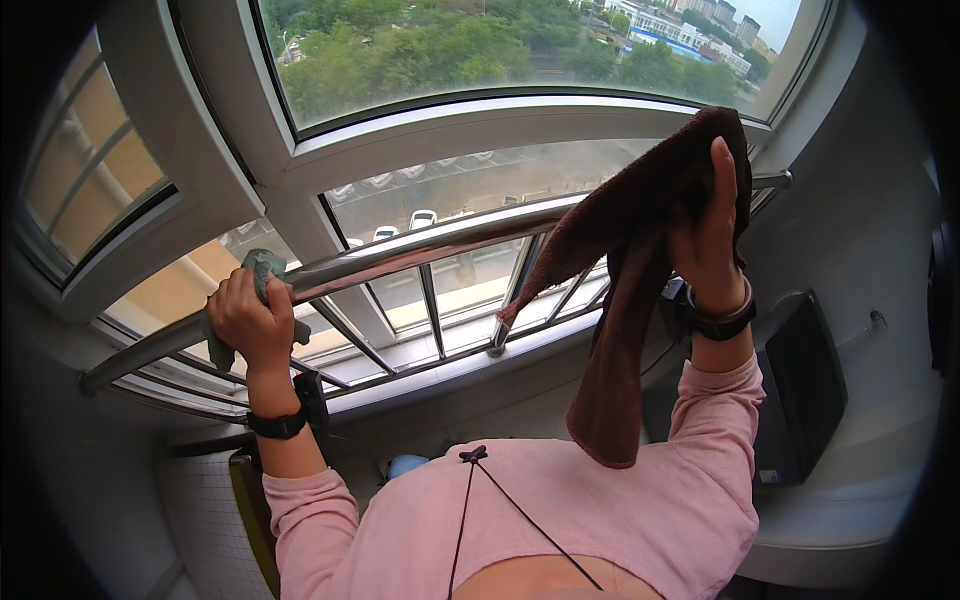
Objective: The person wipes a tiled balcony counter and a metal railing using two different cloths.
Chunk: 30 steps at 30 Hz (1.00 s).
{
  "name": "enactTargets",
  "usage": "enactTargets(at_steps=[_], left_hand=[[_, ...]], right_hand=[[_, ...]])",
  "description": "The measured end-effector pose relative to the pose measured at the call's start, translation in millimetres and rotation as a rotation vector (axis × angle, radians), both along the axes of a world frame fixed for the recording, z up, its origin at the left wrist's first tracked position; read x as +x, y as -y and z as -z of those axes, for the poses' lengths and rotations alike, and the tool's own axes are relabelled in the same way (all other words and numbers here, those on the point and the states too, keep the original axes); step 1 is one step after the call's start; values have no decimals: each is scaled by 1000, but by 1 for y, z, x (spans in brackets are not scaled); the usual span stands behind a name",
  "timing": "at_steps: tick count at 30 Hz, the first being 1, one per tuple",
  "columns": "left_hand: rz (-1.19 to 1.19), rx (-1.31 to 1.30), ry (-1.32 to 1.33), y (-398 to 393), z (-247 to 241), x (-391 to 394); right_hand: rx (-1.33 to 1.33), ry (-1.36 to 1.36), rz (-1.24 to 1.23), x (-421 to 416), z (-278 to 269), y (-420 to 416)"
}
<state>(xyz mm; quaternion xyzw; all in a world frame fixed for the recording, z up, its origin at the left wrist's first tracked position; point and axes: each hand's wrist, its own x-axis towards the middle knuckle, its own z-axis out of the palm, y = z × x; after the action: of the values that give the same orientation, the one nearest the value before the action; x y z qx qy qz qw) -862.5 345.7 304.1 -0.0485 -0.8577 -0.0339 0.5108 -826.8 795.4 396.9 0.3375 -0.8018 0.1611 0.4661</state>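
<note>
My left hand (253,319) grips a grey-green cloth (264,264), which is wrapped over the left part of a shiny metal handrail (420,251). A dark brown towel (622,360) hangs in folds from my right hand (711,240), raised near the lower right corner of the window (495,60). One towel end slants left in front of the rail, and another drops toward my chest. My right thumb points up along the cloth, and the other fingers are mostly hidden. Whether the towel touches the window frame cannot be told.
Thin metal bars (427,311) run below the handrail, in front of a white sill (450,369). At the right stands a black boxy object (799,390) by the wall. A white gridded panel with a yellowish edge (206,517) is at lower left. A side window pane (97,165) is at left.
</note>
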Motion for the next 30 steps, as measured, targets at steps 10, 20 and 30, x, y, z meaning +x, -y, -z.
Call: enactTargets(at_steps=[10, 20, 30], left_hand=[[17, 13, 8, -5, -2, 0], [-2, 26, 76, -1, 2, -2], [-42, 59, 71, 148, 11, 22]], right_hand=[[-117, 562, 254, -78, 59, -6], [121, 473, -95, -61, 61, 265], [115, 382, 264, -74, 59, 107]])
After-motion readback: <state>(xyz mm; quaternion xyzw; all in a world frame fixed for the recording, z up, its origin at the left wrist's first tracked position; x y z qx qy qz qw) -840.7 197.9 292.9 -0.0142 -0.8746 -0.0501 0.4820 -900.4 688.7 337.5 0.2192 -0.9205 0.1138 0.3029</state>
